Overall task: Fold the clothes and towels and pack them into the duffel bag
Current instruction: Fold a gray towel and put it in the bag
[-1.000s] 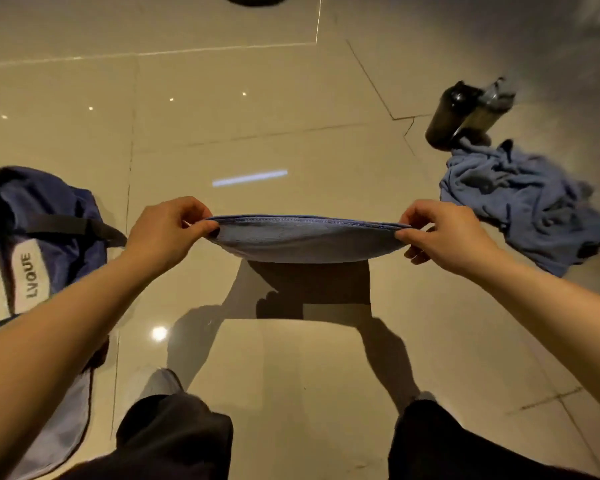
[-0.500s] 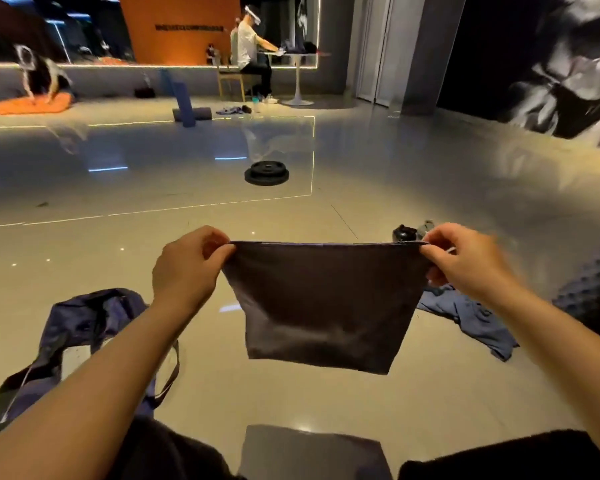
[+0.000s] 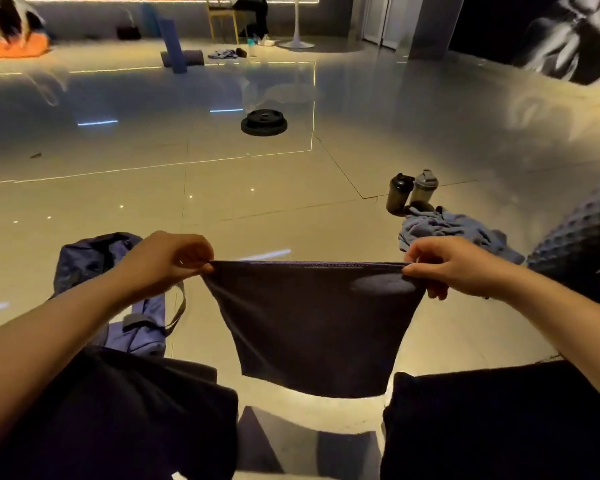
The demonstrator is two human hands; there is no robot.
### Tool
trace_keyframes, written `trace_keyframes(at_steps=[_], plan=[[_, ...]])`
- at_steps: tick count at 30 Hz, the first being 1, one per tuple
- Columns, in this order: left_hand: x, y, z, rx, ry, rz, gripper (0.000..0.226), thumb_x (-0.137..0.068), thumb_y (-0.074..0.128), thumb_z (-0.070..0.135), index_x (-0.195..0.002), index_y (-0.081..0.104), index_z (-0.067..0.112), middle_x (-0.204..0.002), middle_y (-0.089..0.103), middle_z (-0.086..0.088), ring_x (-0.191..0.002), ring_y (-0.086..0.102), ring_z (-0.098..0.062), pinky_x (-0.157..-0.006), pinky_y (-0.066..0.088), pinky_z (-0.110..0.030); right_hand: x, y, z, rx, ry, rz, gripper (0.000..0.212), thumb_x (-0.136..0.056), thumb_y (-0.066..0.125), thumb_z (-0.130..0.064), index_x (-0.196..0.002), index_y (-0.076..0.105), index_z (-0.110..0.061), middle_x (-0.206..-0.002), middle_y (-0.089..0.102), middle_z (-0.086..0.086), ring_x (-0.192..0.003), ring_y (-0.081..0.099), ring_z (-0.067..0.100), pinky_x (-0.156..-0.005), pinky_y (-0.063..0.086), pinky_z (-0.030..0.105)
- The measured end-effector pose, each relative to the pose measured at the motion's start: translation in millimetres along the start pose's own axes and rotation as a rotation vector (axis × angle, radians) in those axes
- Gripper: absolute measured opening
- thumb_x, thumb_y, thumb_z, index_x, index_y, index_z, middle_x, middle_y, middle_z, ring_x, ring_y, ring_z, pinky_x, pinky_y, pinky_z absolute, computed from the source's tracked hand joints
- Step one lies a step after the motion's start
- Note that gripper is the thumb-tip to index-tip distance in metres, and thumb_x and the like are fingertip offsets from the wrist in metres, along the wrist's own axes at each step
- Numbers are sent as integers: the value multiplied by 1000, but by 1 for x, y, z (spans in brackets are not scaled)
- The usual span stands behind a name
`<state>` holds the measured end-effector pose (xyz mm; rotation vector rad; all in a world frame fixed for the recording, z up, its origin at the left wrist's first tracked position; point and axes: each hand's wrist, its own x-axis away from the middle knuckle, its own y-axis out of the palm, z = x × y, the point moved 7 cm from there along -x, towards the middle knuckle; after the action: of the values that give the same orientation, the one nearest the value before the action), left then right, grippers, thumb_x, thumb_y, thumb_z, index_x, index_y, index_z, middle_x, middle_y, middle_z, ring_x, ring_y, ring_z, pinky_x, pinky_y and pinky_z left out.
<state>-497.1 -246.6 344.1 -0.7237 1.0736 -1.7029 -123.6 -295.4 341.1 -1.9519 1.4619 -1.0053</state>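
Your dark towel (image 3: 312, 320) hangs over the floor (image 3: 257, 202), top corners pinched by left hand (image 3: 167, 263) and right hand (image 3: 444, 265). Duffel bag (image 3: 118, 292) sits left, crumpled blue clothes (image 3: 454, 230) right beside two bottles (image 3: 411, 192).

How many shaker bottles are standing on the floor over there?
2: a black shaker bottle and a grey translucent shaker bottle, side by side, just behind the crumpled blue cloth. More may be hidden.
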Motion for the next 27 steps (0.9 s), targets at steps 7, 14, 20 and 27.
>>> trace_keyframes(at_steps=[7, 14, 20, 27], plan=[[12, 40, -9, 168, -34, -430, 7, -81, 73, 22, -86, 69, 18, -82, 72, 6, -79, 68, -11, -76, 54, -22, 0, 38, 18, 67, 90, -330, 7, -92, 60, -20, -93, 59, -14, -81, 68, 10, -63, 65, 16, -59, 53, 22], [-78, 67, -49, 65, -165, -407, 11, -80, 76, 23, -84, 67, 20, -76, 72, 5, -67, 67, -6, -69, 52, -22, -97, 43, 31, 105, 140, -360, 5, -90, 64, -10, -91, 59, -10, -83, 69, 9, -62, 67, 15, -56, 53, 22], [-186, 140, -120, 362, -430, -198, 9, -82, 73, 5, -84, 64, 4, -73, 69, -10, -56, 66, -14, -51, 54, -19, -217, 67, 99, -202, 306, -178, 6, -88, 62, 1, -89, 56, 3, -82, 68, 25, -63, 70, 25, -54, 56, 26], [-257, 211, -180, 414, -464, -29, 10, -82, 71, 3, -90, 65, 6, -87, 69, -12, -81, 67, -25, -77, 57, -33, -321, 102, 157, -262, 351, 112, 6, -88, 61, 3, -90, 59, -2, -89, 67, 21, -71, 67, 25, -53, 56, 23]])
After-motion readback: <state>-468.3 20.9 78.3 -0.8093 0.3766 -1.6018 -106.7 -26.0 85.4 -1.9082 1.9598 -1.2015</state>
